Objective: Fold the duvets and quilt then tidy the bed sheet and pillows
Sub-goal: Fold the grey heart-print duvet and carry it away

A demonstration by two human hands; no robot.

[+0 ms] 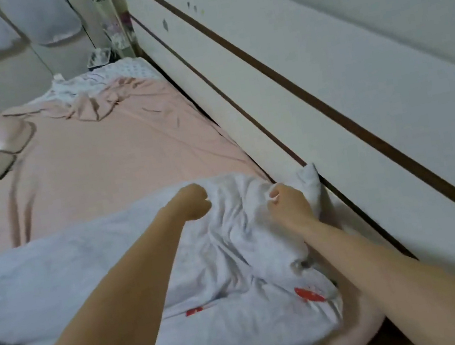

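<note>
Gripping the white duvet (130,248) at its far edge, the left hand (192,202) curls its fingers into the cloth; the right hand (287,206), beside the headboard (330,113), pinches it too. Beyond the duvet lies the pink bed sheet (116,161).

1 duvet (91,264), 1 sheet (116,161), 2 hands (192,202) (288,207)

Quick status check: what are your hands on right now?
Left hand and right hand both gripping white duvet. Duvet bunched against the white panel. Pink sheet rumpled.
</note>
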